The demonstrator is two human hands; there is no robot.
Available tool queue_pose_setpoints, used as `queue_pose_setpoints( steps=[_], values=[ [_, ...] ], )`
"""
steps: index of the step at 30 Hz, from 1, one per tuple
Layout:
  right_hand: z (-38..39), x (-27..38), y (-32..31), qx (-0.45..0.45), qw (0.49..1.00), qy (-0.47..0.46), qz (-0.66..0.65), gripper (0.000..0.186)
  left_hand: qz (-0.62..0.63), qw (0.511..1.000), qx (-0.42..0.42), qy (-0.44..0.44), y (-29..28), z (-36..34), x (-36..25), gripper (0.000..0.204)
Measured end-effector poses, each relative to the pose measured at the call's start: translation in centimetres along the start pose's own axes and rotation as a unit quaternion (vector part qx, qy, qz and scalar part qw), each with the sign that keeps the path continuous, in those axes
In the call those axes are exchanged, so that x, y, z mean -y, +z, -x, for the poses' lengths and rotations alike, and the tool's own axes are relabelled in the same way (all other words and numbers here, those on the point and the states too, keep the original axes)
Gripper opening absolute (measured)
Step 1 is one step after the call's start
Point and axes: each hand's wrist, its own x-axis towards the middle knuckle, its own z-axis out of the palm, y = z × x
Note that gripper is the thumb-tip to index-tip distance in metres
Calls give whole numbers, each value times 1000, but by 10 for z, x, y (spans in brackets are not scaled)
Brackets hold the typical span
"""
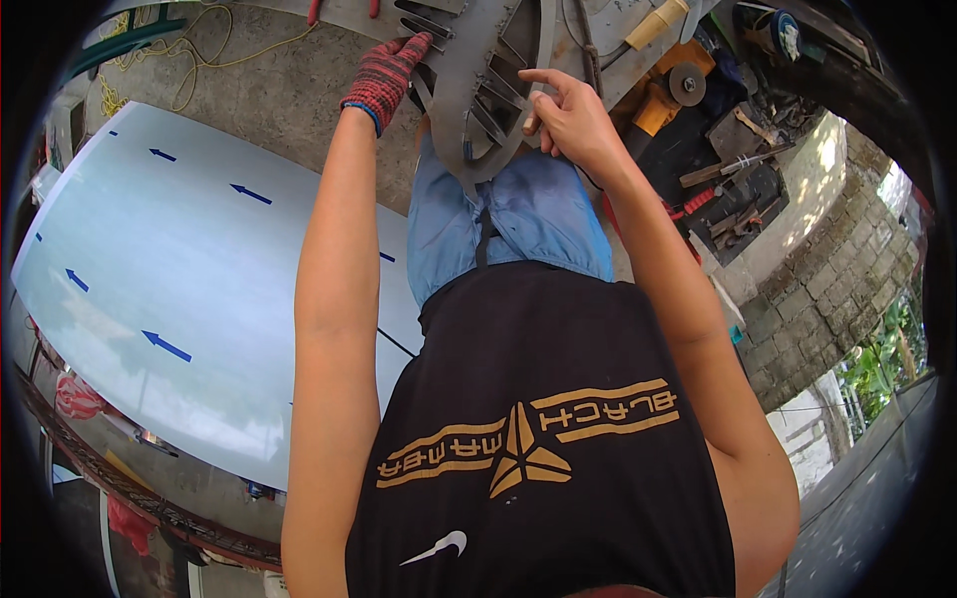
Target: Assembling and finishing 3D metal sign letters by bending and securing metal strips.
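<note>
My left hand [384,75], in a red knitted glove, reaches forward and holds the left edge of a grey metal plate [469,110] with slotted cut-outs. The plate stands in front of my knees, above my blue shorts. My bare right hand [570,115] rests on the plate's right side. Its index finger is stretched along the metal, and the other fingers are closed on a short tan stick [531,123]. How the plate's lower end is supported is hidden.
A large white sheet [169,279] with blue arrows lies on the concrete at my left. An orange angle grinder [670,90], hammers and other hand tools [733,184] lie at the upper right. A yellow cord [199,60] curls at the upper left. A stone wall [827,289] runs along the right.
</note>
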Motion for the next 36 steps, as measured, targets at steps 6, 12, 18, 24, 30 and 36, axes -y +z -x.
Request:
queue_pose_setpoints(
  steps=[6,12,18,24,30,36],
  values=[
    [-6,2,4,9,1000,-10,3,44,-22,999,-23,20,-4,-4,7,60],
    [-15,15,11,14,997,-54,48,46,-26,1000,3,7,-14,-6,8,61],
    [-36,40,39,76,988,-49,129,49,-148,986,-8,76,-19,-15,5,59],
    [-68,32,69,175,971,-151,61,54,-289,930,-23,225,-48,-52,67,57],
    [-73,55,67,78,980,52,176,53,-303,953,24,-3,-8,-32,1,59],
    [-72,56,76,75,985,57,143,52,-223,973,-36,49,-14,-28,8,68]
  ],
)
